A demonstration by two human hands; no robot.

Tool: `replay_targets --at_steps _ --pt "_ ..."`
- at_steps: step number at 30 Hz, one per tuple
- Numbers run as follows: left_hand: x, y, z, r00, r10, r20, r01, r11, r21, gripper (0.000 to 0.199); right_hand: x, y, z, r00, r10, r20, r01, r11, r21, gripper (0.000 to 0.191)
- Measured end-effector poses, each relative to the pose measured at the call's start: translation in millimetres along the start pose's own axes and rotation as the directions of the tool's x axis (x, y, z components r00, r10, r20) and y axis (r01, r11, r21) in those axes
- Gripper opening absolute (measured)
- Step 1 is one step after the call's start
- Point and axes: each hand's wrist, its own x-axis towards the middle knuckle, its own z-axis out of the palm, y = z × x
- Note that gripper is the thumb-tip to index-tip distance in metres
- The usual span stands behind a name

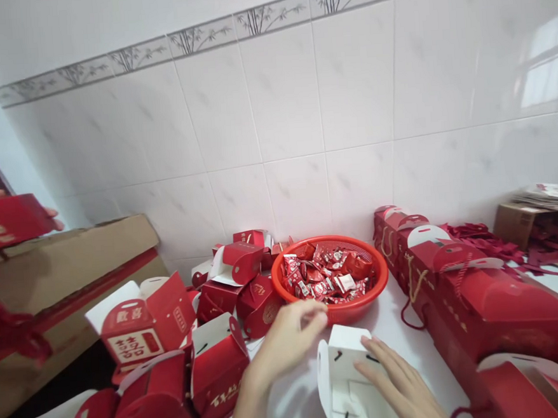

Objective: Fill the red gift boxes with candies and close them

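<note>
An open box (351,382), white inside, stands at the bottom centre on the white table. My right hand (396,379) rests on its right side with the fingers apart. My left hand (294,332) is just left of the box, at the near rim of an orange-red basket (279,279). Its fingers are curled with a gap between thumb and fingers, and nothing shows in them. Red and white wrapped packets (331,275) lie in the basket.
Open red boxes (146,317) are piled at the left. A row of red boxes with cord handles (448,299) lines the right. Further right are red ribbons (482,239) and a cardboard box (512,224). Another person's hand holds a red box (10,221) over a large carton (82,267).
</note>
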Motion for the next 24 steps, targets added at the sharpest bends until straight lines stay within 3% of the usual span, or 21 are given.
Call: replay_targets --at_steps 3,4,6,10,13,17,24 --pt "44 6 -16.5 0.995 -0.017 -0.094 0.037 0.974 0.222 0.035 0 -12 2 0.993 0.104 -0.058 -0.100 0.993 0.061 0.066" --pt "60 5 -20.0 0.996 -0.074 -0.059 0.091 0.926 0.366 0.041 0 -16 0 0.991 0.120 -0.063 -0.116 0.990 0.077 0.066" --pt "89 1 -22.4 0.986 -0.167 0.000 0.148 0.871 0.468 0.043 2 -21 -6 0.991 0.119 -0.064 -0.112 0.987 0.112 0.073" --pt "128 -12 -10.4 0.924 -0.348 0.161 0.173 0.752 0.636 0.028 5 -23 -22 0.995 0.100 -0.006 -0.098 0.981 0.170 0.084" --pt "139 -18 0.6 0.885 -0.417 0.210 0.145 0.672 0.726 0.032 7 -26 -28 0.993 0.121 -0.009 -0.117 0.975 0.187 0.084" --pt "147 -22 4.6 0.873 -0.437 0.215 0.117 0.617 0.778 0.035 10 -32 -36 0.990 0.134 0.051 -0.143 0.963 0.227 0.080" --pt "144 -28 0.9 0.917 -0.385 0.106 0.180 0.635 0.751 0.037 16 -42 -48 0.964 0.223 0.148 -0.257 0.927 0.275 0.073"
